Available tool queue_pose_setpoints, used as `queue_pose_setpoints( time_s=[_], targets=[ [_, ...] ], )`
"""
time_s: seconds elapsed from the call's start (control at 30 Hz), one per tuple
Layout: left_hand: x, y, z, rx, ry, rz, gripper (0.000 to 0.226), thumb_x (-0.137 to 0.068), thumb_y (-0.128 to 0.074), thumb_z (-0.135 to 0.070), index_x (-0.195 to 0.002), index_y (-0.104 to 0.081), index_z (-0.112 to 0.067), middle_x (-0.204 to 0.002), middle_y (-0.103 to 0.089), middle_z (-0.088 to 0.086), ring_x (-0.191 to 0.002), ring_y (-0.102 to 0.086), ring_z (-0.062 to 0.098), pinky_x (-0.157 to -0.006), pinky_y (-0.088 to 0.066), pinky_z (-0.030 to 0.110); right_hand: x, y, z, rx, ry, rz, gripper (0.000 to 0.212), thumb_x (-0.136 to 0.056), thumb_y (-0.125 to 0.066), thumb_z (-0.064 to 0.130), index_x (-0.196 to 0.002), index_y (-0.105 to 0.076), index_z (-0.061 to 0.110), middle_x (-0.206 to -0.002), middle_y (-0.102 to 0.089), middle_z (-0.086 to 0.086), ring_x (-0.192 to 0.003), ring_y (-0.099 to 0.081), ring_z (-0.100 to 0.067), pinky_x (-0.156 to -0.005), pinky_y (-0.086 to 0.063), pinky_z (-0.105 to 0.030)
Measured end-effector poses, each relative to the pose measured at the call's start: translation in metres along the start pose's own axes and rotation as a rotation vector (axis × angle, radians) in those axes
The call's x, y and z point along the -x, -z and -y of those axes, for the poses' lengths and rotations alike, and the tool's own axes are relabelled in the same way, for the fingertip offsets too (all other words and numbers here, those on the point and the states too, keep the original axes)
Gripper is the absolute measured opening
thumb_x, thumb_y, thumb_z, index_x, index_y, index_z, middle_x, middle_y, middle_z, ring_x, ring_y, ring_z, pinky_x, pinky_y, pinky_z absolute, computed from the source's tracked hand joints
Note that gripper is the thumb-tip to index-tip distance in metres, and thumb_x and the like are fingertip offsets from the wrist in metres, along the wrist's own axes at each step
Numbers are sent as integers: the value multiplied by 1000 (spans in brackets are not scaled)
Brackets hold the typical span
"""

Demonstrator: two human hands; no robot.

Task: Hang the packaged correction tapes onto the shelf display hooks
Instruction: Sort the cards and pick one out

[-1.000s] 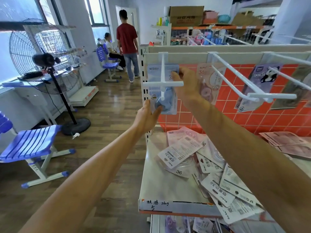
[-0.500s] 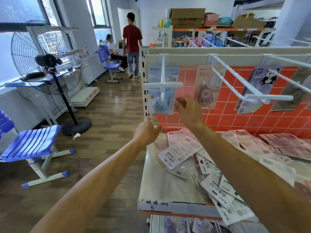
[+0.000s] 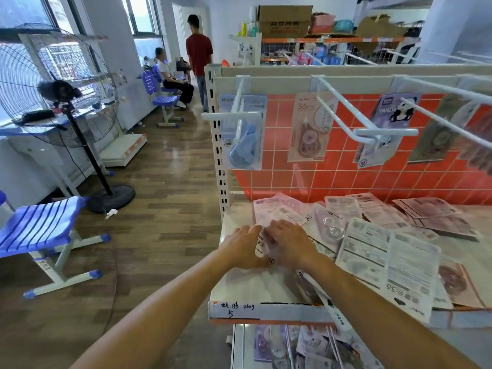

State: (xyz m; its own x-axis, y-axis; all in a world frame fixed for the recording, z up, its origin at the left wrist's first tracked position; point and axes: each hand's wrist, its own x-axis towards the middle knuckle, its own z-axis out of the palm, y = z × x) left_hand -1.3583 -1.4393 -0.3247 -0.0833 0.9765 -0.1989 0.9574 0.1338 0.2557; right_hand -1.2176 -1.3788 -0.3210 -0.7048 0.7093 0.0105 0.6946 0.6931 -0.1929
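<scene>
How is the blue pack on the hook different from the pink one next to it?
The blue pack is pale blue with a blue tape inside; the pink pack is peach-pink with a brownish tape. The pink pack shows a 36 near its top; the blue pack's print is too blurred to read. The blue pack hangs nearly straight, the pink pack tilts. Both hang on white hooks before red tiles.

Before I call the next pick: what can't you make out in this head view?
Head view:
Whether the left hand or right hand grips a packet: the hands cover it, and there is motion blur.
Far-right hanging packs: blurred, cut off by the right edge.
Lower-shelf packets: cut off by the bottom edge.
Print on the pile: too small and blurred.
</scene>
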Motion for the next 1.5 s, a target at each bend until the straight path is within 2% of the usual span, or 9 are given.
queue_pose_setpoints(
  time_s=[0.13, 0.37, 0.57, 0.7, 0.8, 0.93, 1.07, 1.27, 1.5],
  targets=[
    [5, -5, -5, 14, 19, -55, 77, -78, -67, -53, -140, -33, -22, -132, -48, 10, -124, -44, 31, -101, -42, 43, 8, -11, -3, -4, 1, -35, 42, -90, -52, 21, -132, -46, 19, -139, -45, 1, -135, -33, -22, -113, -23, -41],
    [24, 1, 1, 187, -2, -296, 44, -89, -60, -27, -132, -50, -23, -122, -61, 2, -113, -56, 21, -92, -42, 30, 29, 7, -8, -326, 112, -272, 31, -83, -54, 12, -109, -70, 7, -107, -70, -10, -101, -61, -28, -89, -46, -36],
    [32, 11, -3, 481, -41, -421, 45, -86, -68, -21, -129, -55, -23, -120, -62, -2, -102, -59, 10, -95, -48, 31, 50, 43, -8, -597, 7, -471, 22, -95, -53, 8, -104, -71, 17, -96, -68, 16, -84, -61, 0, -70, -38, -1],
    [31, 11, -10, 609, -81, -405, 53, -82, -74, -25, -130, -51, -19, -124, -61, -3, -110, -58, 13, -94, -49, 36, 55, 67, -2, -821, -17, -557, 20, -98, -48, 23, -84, -63, 19, -58, -54, 19, -54, -49, 4, -52, -35, -10],
    [31, 12, -18, 674, -81, -367, 37, -83, -72, -35, -117, -63, -22, -117, -66, -5, -108, -61, 14, -94, -51, 39, 55, 78, -2, -1003, -39, -601, 16, -97, -51, 18, -88, -62, 13, -75, -60, 0, -64, -51, -5, -58, -44, -23],
    [39, 12, -32, 821, -112, -302, 26, -77, -67, -38, -100, -69, -26, -96, -74, -6, -92, -70, 18, -87, -56, 45, 58, 87, -1, -1215, -67, -624, 15, -96, -52, 13, -89, -63, 20, -83, -67, 4, -72, -62, -2, -63, -52, -22],
    [42, 13, -44, 929, -159, -247, 16, -85, -68, -14, -99, -67, -21, -89, -74, 0, -86, -71, 19, -84, -57, 46, 62, 88, -9, -1275, -123, -647, 11, -96, -55, 19, -94, -66, 19, -94, -70, -8, -89, -66, -27, -79, -56, -47],
    [42, 14, -70, 1013, -210, -220, 17, -93, -57, -1, -102, -65, -14, -93, -73, 5, -82, -72, 15, -75, -56, 27, 69, 99, -20, -1333, -153, -695, 10, -95, -55, 16, -94, -65, 15, -95, -70, -11, -89, -65, -25, -83, -55, -51],
    [38, 14, -107, 1099, -232, -234, 27, -97, -44, 4, -106, -63, -12, -100, -72, 5, -89, -71, 18, -80, -56, 28, 79, 118, -36, -1293, -136, -751, 26, -83, -63, 39, -91, -64, 15, -98, -64, -21, -96, -60, -44, -79, -49, -64]
  ],
)
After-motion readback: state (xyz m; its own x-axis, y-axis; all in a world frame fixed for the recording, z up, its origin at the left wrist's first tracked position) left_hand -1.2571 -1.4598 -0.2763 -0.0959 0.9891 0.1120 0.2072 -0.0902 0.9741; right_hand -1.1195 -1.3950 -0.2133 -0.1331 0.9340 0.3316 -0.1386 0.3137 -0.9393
